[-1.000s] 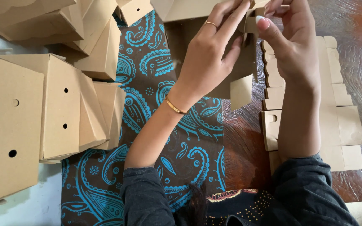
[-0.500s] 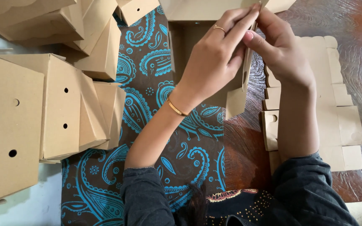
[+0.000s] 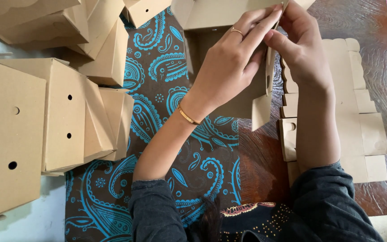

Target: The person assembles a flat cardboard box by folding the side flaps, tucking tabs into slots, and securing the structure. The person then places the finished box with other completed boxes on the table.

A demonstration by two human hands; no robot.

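Observation:
A brown cardboard box (image 3: 229, 18), partly folded, is held up above the table at the top middle. My left hand (image 3: 234, 58), with a ring and a gold bracelet, grips its right side wall, fingers pressed on the fold. Beside it, my right hand (image 3: 298, 45) pinches the same wall's edge from the right. A loose flap (image 3: 261, 110) of the box hangs down below my hands. The box's top runs out of view.
Several folded cardboard boxes (image 3: 63, 112) with small round holes pile at the left and top left. A stack of flat box blanks (image 3: 359, 121) lies on the dark wooden table (image 3: 381, 54) at the right. A brown cloth with blue paisley (image 3: 157, 67) covers the middle.
Both hands have come together on the box's right wall and pressed its fold shut; the box has shifted slightly up and left.

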